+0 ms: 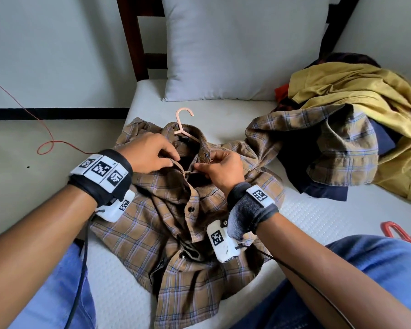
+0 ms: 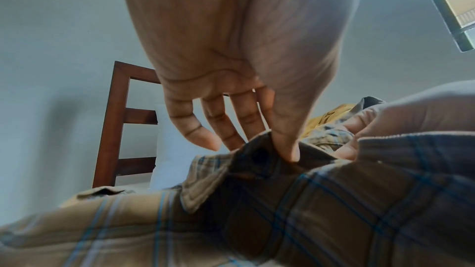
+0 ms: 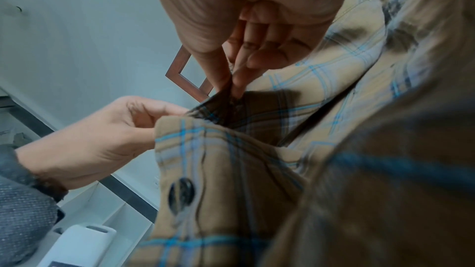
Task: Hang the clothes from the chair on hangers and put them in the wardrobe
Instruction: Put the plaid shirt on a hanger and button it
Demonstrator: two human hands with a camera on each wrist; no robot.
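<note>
A tan plaid shirt lies spread on the white mattress, front up. A pink hanger is inside it, with its hook poking out above the collar. My left hand pinches the left placket edge just below the collar, thumb pressing the fabric. My right hand pinches the facing edge between thumb and fingers. A dark button shows lower on the placket. Both hands meet at the top of the shirt opening.
A pile of clothes, mustard, plaid and navy, sits on the mattress at the right. A white pillow leans on the dark wood headboard. A red cord trails on the floor at left. My jeans-clad legs flank the shirt.
</note>
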